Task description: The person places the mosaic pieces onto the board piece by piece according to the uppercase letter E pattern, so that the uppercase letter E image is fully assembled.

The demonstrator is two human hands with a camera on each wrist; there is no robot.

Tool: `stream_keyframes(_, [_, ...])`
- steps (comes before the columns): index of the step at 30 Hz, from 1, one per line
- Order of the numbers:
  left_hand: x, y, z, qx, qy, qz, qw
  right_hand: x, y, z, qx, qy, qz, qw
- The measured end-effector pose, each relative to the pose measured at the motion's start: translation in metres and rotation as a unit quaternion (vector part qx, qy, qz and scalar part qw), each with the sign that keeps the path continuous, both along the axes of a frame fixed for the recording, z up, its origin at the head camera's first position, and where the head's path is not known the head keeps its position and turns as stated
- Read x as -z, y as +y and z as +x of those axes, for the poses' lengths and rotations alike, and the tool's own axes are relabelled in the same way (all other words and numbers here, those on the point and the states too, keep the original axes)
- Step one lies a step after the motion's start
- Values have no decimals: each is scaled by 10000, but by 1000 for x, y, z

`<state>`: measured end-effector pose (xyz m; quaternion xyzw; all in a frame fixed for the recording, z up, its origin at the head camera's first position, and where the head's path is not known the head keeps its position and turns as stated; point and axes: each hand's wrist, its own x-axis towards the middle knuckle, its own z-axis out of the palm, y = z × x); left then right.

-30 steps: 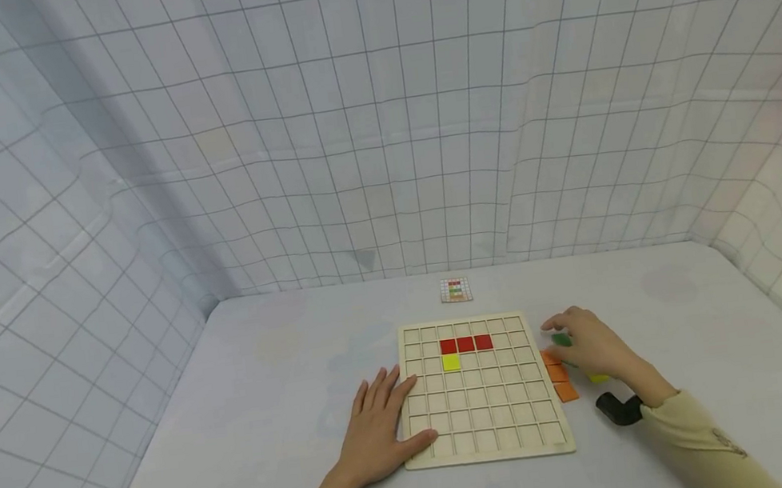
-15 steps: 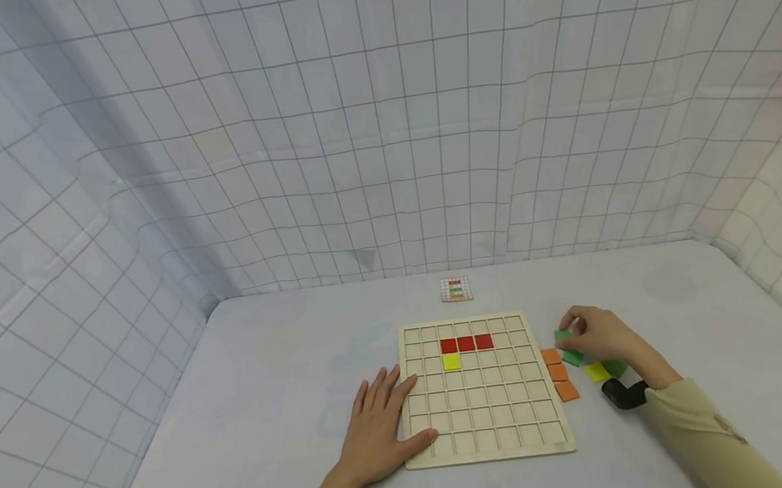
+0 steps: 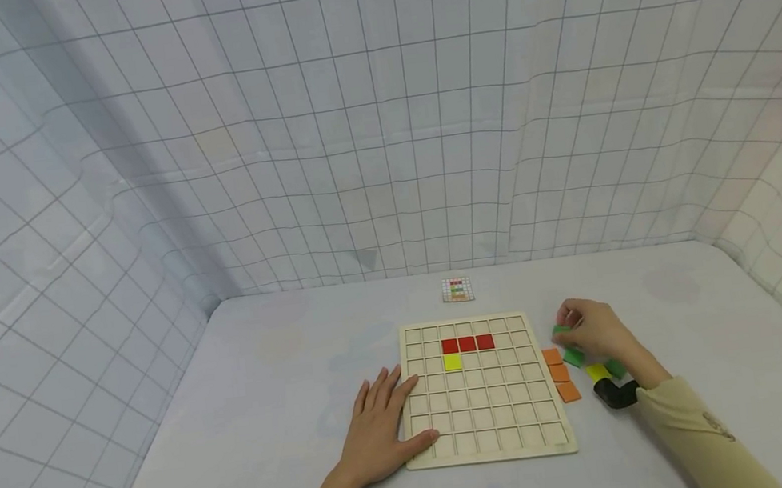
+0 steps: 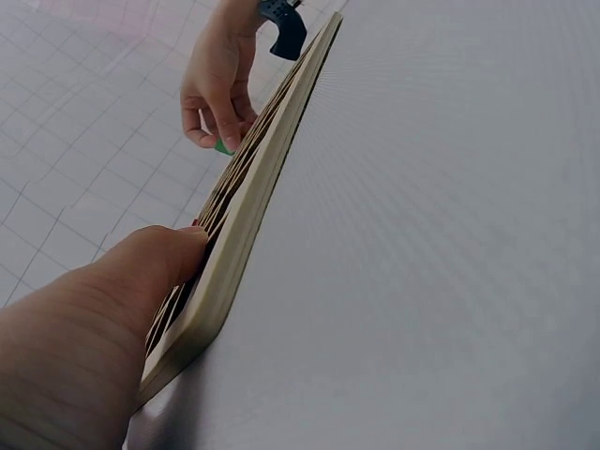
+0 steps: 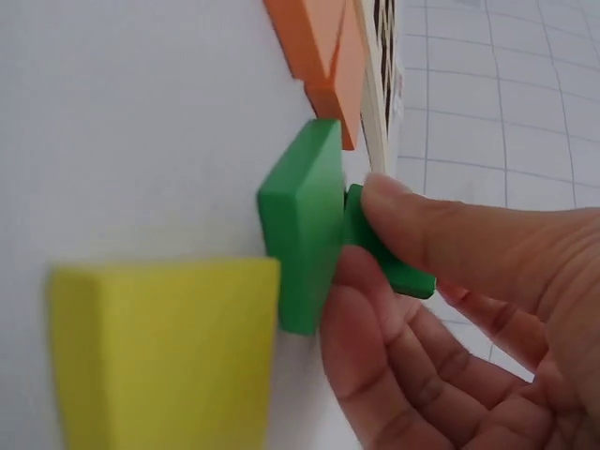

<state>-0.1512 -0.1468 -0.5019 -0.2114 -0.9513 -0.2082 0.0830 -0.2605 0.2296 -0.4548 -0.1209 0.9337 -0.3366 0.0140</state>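
A cream grid board (image 3: 486, 418) lies on the table, with three red tiles (image 3: 468, 344) in one row and a yellow tile (image 3: 452, 362) below the leftmost. My left hand (image 3: 376, 431) rests on its left edge, fingers spread, the thumb over the lower corner; the left wrist view shows that thumb (image 4: 141, 272) on the rim. Right of the board, my right hand (image 3: 595, 329) pinches a green tile (image 5: 398, 267) between thumb and fingers. Beside it in the right wrist view are another green tile (image 5: 305, 225) and a loose yellow tile (image 5: 178, 356).
Orange tiles (image 3: 559, 374) lie along the board's right edge. Another green tile (image 3: 616, 368) is near the right wrist. A small card with a coloured grid pattern (image 3: 457, 289) lies behind the board. Gridded white curtains stand around the table's back and sides.
My right hand has drawn slightly back from the board's edge, and its fingers have closed on a green tile. The left hand has stayed in place.
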Motion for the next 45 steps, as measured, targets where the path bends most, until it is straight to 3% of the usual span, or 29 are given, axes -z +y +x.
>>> stream_keyframes(7, [0, 0, 0, -13, -35, -2, 10000, -2, -17, 10, 16, 969, -205, 9951])
stream_keyframes(11, [1, 0, -1, 1, -27, 27, 10000, -1, -37, 16, -280, 1203, -506, 9910])
stream_keyframes(19, [1, 0, -1, 8, 3, 17, 10000, -6, -80, 26, -1161, 644, -778, 9881])
stream_keyframes(28, [0, 1, 0, 27, 51, 36, 10000, -10, -117, 33, -2072, 143, -867, 9743])
stream_keyframes(35, [1, 1, -1, 40, 104, 43, 9999, -7, -131, 34, -2304, 43, -838, 9695])
stream_keyframes(45, [-1, 2, 0, 18, 51, 74, 10000, -4, -137, 35, -2077, 200, -513, 9766])
